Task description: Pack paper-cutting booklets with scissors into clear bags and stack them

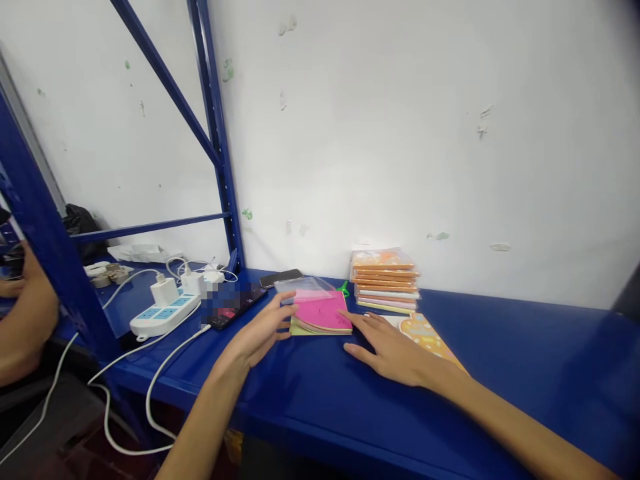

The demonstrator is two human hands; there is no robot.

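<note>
A pink-topped pad of paper sheets lies on the blue table, with a yellow-green sheet under it. At its left edge is my left hand, fingers apart and touching or just over the pad. My right hand spreads its fingers at the pad's right side, the fingertips on or near its edge. Behind the pad, a clear plastic sleeve overlaps its top. Partly under my right hand and forearm lies an orange and white patterned booklet. Green scissors handles show behind the pad.
A stack of wrapped booklets stands behind my right hand. Two phones lie left of the pad. A power strip with white cables sits farther left, beside a blue frame post. Another person's arm is at far left.
</note>
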